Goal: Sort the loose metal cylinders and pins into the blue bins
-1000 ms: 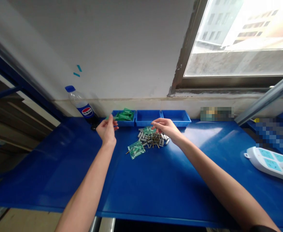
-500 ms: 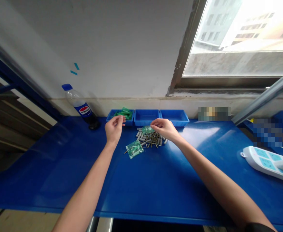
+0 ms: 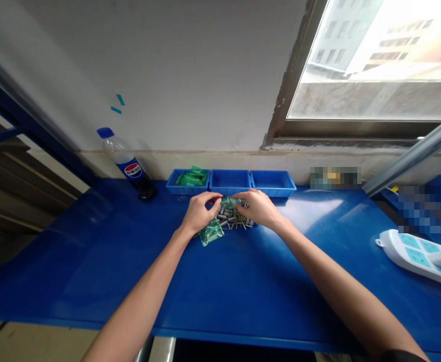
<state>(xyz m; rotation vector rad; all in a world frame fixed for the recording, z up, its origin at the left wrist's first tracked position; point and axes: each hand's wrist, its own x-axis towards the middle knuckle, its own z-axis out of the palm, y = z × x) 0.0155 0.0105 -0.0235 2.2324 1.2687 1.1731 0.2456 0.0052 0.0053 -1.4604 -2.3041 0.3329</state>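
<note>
A small clear green plastic bag is at the back of a heap of screws and grey metal sleeves. My left hand pinches at the bag's left edge, thumb and forefinger curled together. From the other side, my right hand has its fingertips closed at the bag's right edge, over the heap. A second green bag, with small parts inside, lies flat in front of the heap, just below my left hand. My fingers partly cover the heap.
Three blue bins stand in a row by the wall: the left bin holds several green bags, then come the middle bin and right bin. A cola bottle stands left on the blue table. A white power strip lies right.
My left hand has moved from in front of the left bin, right and down to the bag at the heap. My right hand has stayed there, its fingers now lower at the bag.
</note>
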